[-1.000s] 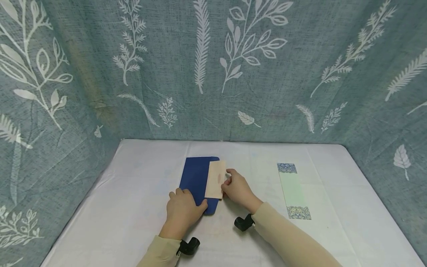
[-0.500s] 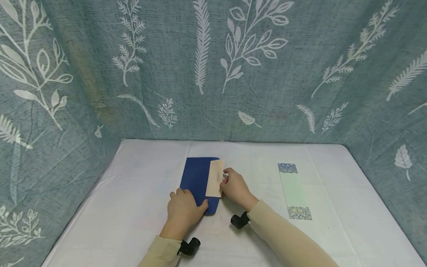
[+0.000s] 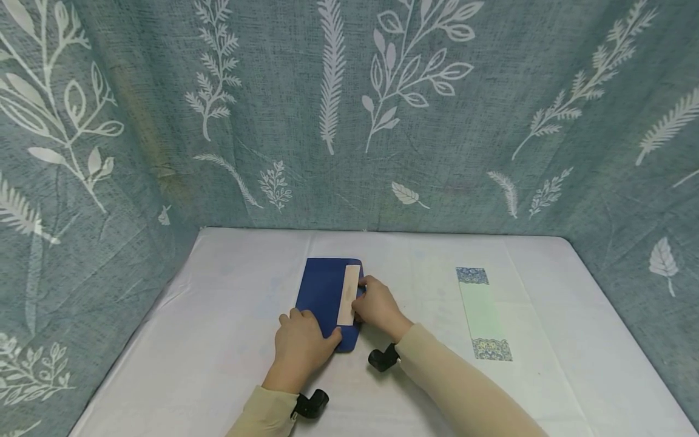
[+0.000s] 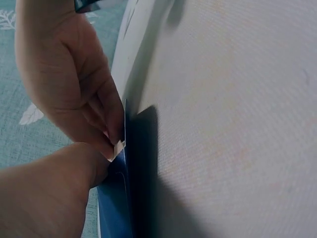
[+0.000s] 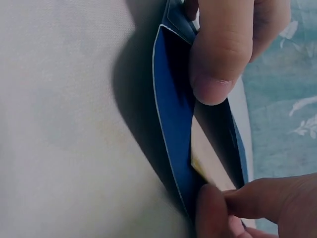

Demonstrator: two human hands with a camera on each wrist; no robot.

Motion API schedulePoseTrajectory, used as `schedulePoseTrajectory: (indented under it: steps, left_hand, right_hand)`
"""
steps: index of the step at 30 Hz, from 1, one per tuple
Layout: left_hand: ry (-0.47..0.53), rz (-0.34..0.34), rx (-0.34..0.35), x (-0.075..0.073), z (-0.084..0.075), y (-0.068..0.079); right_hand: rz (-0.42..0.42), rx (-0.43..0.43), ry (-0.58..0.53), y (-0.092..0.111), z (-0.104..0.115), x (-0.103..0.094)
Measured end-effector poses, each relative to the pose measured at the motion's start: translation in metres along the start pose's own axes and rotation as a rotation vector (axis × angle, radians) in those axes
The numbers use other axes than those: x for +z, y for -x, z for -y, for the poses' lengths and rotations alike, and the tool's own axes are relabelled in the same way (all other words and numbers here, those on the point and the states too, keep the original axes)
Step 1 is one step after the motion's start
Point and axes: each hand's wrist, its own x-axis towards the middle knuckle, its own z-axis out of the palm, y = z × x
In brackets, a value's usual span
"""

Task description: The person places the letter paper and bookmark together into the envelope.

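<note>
A dark blue envelope lies on the white table in the head view, its long open side on the right. My left hand holds its near end, fingers at the left edge and thumb near the opening. The right wrist view shows this thumb at the lip of the envelope's bowed mouth. A cream paper stands partly inside that mouth, with a strip of it showing. At its right edge, my right hand pinches the paper between thumb and fingers.
To the right, a pale green paper strip with blue patterned ends lies flat on the white-covered table. A grey-green leaf-print curtain hangs behind and at both sides.
My right hand has moved left with the cream paper, and a narrower strip of the paper shows over the envelope. My left hand has stayed in place on the envelope.
</note>
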Motion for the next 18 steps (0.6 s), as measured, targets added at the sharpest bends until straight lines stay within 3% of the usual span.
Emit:
schedulePoseTrajectory:
  steps: [18]
  left_hand:
    - [0.008,0.008,-0.003,0.0042,0.0029,-0.0004]
  right_hand:
    - [0.093,0.004,-0.27,-0.0091,-0.0039,0.0059]
